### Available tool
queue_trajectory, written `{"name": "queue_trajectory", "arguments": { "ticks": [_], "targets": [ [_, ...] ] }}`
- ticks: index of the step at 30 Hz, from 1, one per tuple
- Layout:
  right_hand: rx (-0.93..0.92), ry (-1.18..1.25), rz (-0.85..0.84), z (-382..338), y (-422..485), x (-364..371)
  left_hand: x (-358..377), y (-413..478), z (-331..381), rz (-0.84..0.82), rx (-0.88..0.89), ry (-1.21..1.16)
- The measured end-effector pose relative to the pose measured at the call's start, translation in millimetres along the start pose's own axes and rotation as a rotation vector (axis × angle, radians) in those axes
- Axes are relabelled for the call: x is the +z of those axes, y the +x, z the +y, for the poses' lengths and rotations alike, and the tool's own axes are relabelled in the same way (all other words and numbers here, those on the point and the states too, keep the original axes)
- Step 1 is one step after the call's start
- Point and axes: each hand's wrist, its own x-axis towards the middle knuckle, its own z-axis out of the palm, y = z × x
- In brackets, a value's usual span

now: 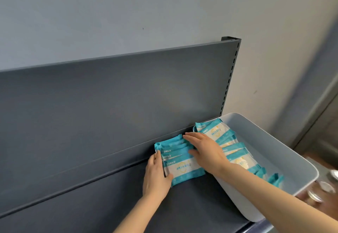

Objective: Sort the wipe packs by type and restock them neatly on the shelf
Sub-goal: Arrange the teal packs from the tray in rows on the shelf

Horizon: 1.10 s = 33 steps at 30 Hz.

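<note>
A row of several teal-and-white wipe packs (182,168) lies overlapped on the dark grey shelf (91,201), close to its back panel. My left hand (156,176) presses flat against the left side of the row, thumb on the front pack. Straight fingers of my right hand (204,152) rest on top of the row's right part. More packs of the same teal kind (214,132) sit in the white bin (285,159) at the shelf's right end.
The shelf's dark back panel (128,95) rises behind the row, with a slotted upright (230,75) at its right. A pale wall stands behind. Metal items (314,196) lie lower right, beyond the bin.
</note>
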Motion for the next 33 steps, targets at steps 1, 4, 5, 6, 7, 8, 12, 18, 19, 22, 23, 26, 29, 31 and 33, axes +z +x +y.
{"name": "queue_trajectory", "arguments": {
  "ticks": [1,4,5,6,7,8,12,18,19,22,23,26,29,31,33],
  "targets": [
    [0.029,0.021,0.044,7,-4,-9,-3,0,-2,0.002,0.023,-0.003],
    [0.161,0.006,0.083,39,-7,-31,-15,1,-6,0.023,0.092,0.01],
    [0.212,-0.016,0.063,50,-4,-35,-20,0,-5,0.028,0.11,0.021],
    [0.254,-0.044,0.029,61,1,-39,-24,-2,-3,0.031,0.131,0.031],
    [0.277,-0.077,-0.013,69,6,-42,-28,-3,0,0.033,0.154,0.039],
    [0.279,-0.109,-0.061,77,10,-44,-32,-4,5,0.036,0.179,0.045],
    [0.14,-0.217,-0.257,91,26,-39,-49,-7,29,0.064,0.27,0.075],
    [-0.032,-0.384,-0.268,115,39,-41,-43,-9,100,0.129,0.307,0.04],
    [-0.048,-0.383,-0.261,119,38,-42,-37,-9,112,0.127,0.318,0.035],
    [-0.067,-0.241,-0.151,133,32,-47,-20,-8,144,0.139,0.314,0.009],
    [-0.054,-0.187,-0.099,139,28,-52,-16,-6,152,0.151,0.302,0.002],
    [-0.018,-0.045,-0.048,157,16,-77,-13,1,166,0.192,0.263,-0.005],
    [-0.107,-0.03,-0.252,168,-6,-95,-13,13,176,0.186,0.206,0.016],
    [-0.172,-0.054,-0.385,169,-22,-88,-6,22,186,0.14,0.182,0.059],
    [-0.211,-0.075,-0.438,169,-34,-70,6,29,198,0.065,0.18,0.148]
  ]
}}
